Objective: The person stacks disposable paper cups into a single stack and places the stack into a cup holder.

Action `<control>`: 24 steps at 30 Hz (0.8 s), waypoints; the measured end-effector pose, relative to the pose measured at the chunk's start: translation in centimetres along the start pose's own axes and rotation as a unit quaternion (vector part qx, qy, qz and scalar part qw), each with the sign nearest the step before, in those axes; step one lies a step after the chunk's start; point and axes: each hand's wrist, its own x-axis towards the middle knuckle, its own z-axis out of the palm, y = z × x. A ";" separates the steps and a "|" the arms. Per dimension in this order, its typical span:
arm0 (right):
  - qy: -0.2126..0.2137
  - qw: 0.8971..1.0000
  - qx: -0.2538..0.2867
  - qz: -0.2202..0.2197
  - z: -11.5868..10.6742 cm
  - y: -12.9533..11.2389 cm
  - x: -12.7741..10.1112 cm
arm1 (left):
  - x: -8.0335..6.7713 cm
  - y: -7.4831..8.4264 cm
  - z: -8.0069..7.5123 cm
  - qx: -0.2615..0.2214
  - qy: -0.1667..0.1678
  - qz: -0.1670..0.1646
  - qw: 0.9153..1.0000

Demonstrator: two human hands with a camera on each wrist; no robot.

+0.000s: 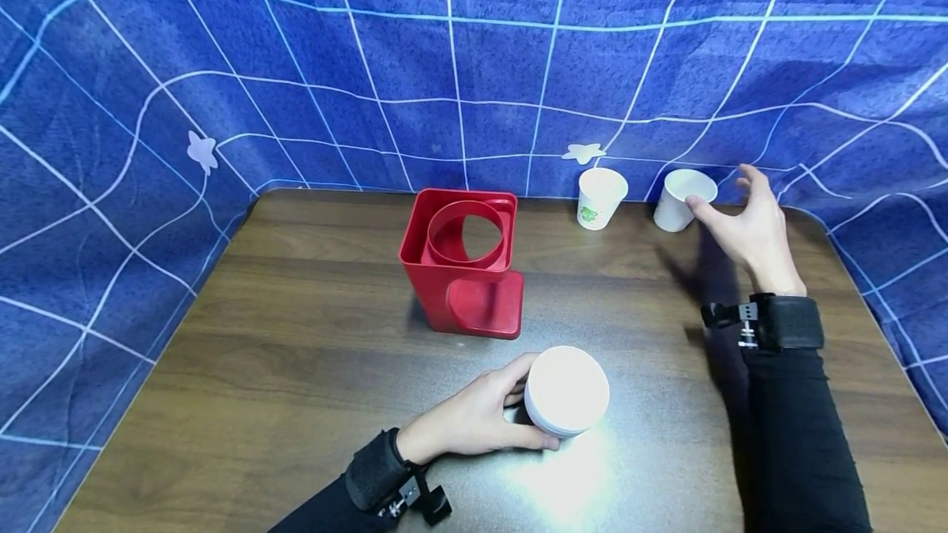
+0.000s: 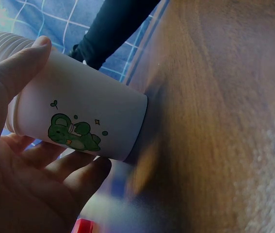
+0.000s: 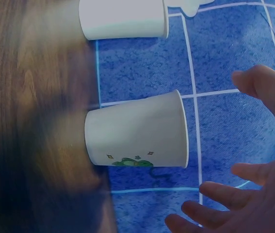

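Observation:
Near the table's front edge my left hand [image 1: 511, 405] grips a white paper cup [image 1: 566, 389] standing upright, thumb on one side and fingers on the other. The left wrist view shows a green cartoon print on that cup [image 2: 79, 121] and ribbed rims at its top, like a stack. At the back right my right hand [image 1: 729, 208] is spread open just beside another white cup [image 1: 681, 200], with its thumb close to the rim. In the right wrist view that cup [image 3: 137, 131] stands free of the fingers [image 3: 215, 194].
A red square cup holder [image 1: 462, 261] with a round opening stands mid-table. One more white cup [image 1: 600, 197] with a green print sits at the back, left of the right hand. The brown wooden table [image 1: 296, 336] is walled by a blue checked cloth [image 1: 474, 64].

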 end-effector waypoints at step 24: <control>0.028 0.985 0.132 0.109 4.1 1.0 1.5 | -0.1 0.1 0.0 0.013 0.004 -0.001 1.000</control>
